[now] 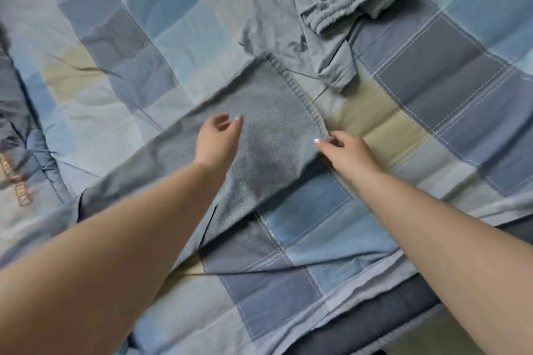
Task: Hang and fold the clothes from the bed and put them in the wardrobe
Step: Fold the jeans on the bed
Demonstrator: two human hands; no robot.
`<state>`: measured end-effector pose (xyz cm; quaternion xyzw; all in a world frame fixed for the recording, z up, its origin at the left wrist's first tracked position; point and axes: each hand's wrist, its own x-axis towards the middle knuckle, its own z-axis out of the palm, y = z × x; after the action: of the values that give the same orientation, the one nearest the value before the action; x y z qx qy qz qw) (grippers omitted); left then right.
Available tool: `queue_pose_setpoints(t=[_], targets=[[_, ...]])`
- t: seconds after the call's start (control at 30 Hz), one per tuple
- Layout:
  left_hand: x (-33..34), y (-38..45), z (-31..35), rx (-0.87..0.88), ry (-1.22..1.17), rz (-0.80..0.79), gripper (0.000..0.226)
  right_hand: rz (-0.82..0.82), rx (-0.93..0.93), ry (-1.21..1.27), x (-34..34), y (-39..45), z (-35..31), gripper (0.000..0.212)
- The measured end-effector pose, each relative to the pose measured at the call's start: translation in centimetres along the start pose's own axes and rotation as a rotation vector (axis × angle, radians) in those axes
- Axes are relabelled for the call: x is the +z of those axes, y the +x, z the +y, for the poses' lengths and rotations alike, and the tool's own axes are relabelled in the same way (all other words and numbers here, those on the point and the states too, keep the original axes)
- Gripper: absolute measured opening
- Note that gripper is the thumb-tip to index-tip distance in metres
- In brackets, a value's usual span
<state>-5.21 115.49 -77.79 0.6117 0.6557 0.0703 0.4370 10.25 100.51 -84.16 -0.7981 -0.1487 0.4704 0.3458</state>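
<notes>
A blue denim garment lies flat across the middle of the bed, its stitched hem toward the far right. My right hand pinches the near corner of that hem between thumb and fingers. My left hand hovers just above the denim's middle, fingers loosely curved and holding nothing. A crumpled pile of grey-blue clothes with an elastic cuff lies beyond the denim at the top.
The bed is covered by a checked quilt in blue, grey and olive squares. A bunched part of the quilt with brown embroidery lies at the left. The mattress edge shows at the bottom.
</notes>
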Motion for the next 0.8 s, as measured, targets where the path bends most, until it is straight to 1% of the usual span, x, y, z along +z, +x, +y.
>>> queue_pose_setpoints(t=[0.03,0.07,0.1,0.13,0.17,0.23,0.27,0.3,0.4,0.47,0.5,0.57,0.63,0.7,0.73,0.77,0.8], targets=[[-0.4,-1.3,-2.3,0.08,0.141,-0.001,0.041,-0.028,0.012,0.112,0.3,-0.2,0.3,0.02],[-0.8,-2.7,-4.3,0.152,0.282,-0.025,0.036,-0.068,0.051,0.275,0.7,-0.5,0.5,0.015],[-1.2,-4.1,-6.0,0.219,0.405,-0.062,0.031,-0.118,0.105,0.444,1.0,-0.6,0.4,0.012],[-1.5,-5.2,-7.5,0.274,0.495,-0.107,0.026,-0.179,0.164,0.594,1.4,-0.7,0.4,0.009],[-1.8,-6.2,-8.9,0.306,0.554,-0.153,0.024,-0.232,0.214,0.691,2.0,-0.6,0.2,0.006],[-2.0,-7.5,-10.7,0.331,0.617,-0.242,0.031,-0.28,0.256,0.738,3.2,-0.6,-0.2,0.01],[-2.1,-7.9,-11.1,0.339,0.632,-0.274,0.037,-0.234,0.251,0.725,3.8,-0.5,-0.3,0.012],[-2.1,-8.3,-11.2,0.351,0.634,-0.288,0.041,-0.14,0.231,0.681,4.2,-0.4,-0.4,0.016],[-1.6,-8.6,-10.2,0.408,0.611,-0.265,0.041,0.19,0.162,0.561,3.3,-1.0,0.0,0.035],[-1.0,-8.6,-8.8,0.393,0.551,-0.288,0.035,0.327,0.194,0.588,1.7,-2.4,1.8,0.042],[-0.6,-8.6,-8.0,0.365,0.49,-0.33,0.033,0.37,0.24,0.61,0.8,-3.2,3.3,0.04],[0.2,-8.1,-6.3,0.327,0.428,-0.427,0.033,0.409,0.329,0.639,-0.6,-4.6,6.2,0.031],[1.0,-6.9,-4.5,0.287,0.388,-0.476,0.033,0.404,0.361,0.72,-1.3,-5.1,7.3,0.021],[2.1,-5.8,-2.5,0.211,0.302,-0.467,0.031,0.39,0.337,0.843,-1.5,-5.1,6.4,0.012],[2.6,-5.5,-1.6,0.16,0.244,-0.456,0.03,0.404,0.3,0.848,-1.5,-5.1,5.7,0.012],[3.3,-5.5,-0.7,0.095,0.16,-0.459,0.031,0.43,0.252,0.766,-1.5,-5.4,5.1,0.014],[3.9,-5.7,0.3,0.012,0.044,-0.479,0.033,0.453,0.191,0.625,-1.5,-5.9,4.4,0.018]])
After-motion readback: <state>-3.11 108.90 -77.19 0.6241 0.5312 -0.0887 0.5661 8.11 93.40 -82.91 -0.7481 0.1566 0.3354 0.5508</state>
